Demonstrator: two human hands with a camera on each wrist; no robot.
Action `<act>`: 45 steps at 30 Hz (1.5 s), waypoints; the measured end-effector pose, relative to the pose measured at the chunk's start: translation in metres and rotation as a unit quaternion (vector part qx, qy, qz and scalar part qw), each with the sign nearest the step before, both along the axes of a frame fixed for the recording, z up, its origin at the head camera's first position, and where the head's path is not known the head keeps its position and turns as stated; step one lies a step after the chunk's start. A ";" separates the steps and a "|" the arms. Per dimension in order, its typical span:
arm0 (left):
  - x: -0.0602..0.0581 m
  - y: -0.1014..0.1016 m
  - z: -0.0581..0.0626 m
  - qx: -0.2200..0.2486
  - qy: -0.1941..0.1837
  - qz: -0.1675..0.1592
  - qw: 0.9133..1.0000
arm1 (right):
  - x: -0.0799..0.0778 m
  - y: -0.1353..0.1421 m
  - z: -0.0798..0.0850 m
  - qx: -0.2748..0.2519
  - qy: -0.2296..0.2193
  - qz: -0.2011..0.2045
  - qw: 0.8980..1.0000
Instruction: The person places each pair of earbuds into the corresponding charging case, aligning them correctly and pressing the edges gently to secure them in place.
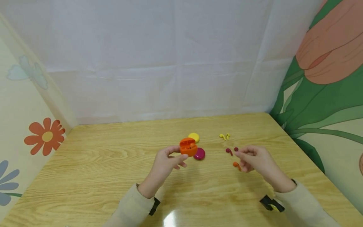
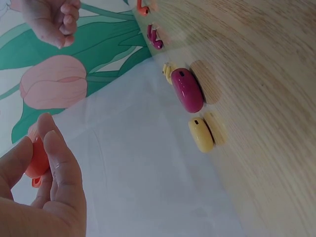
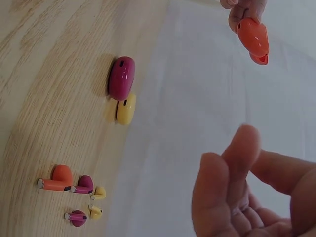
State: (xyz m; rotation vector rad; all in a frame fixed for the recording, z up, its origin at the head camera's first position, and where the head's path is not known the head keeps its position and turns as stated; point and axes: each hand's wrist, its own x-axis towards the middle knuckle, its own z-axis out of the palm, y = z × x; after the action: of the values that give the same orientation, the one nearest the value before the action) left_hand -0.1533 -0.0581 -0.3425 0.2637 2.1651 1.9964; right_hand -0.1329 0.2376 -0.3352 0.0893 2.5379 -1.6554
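My left hand grips an orange earbud case above the table, its lid raised. Whether an earbud sits inside is too small to tell. In the right wrist view, the same orange case hangs from the left fingers. My right hand is in the air with loosely bent fingers; in the right wrist view, nothing shows between its thumb and fingertips. Close by it on the table lie one orange earbud and two magenta earbuds, one beside the orange and the other apart.
A shut magenta case and a yellow case stand on the wooden table, behind the held case. Two yellow earbuds lie farther back on the right. A white sheet hangs behind the table.
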 end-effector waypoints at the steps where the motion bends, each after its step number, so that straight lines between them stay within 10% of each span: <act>1: 0.000 0.000 0.000 0.000 0.000 0.000 1.000 | 0.000 0.001 0.000 -0.001 -0.002 0.000 1.000; 45: -0.001 0.001 -0.005 0.004 0.004 0.002 1.000 | -0.005 0.030 -0.019 0.042 -0.107 0.036 0.993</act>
State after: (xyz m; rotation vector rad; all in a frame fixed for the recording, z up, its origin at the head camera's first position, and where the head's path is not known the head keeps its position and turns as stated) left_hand -0.1542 -0.0572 -0.3472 0.2681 2.1650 2.0093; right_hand -0.1377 0.2676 -0.3545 0.1713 2.4200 -1.4286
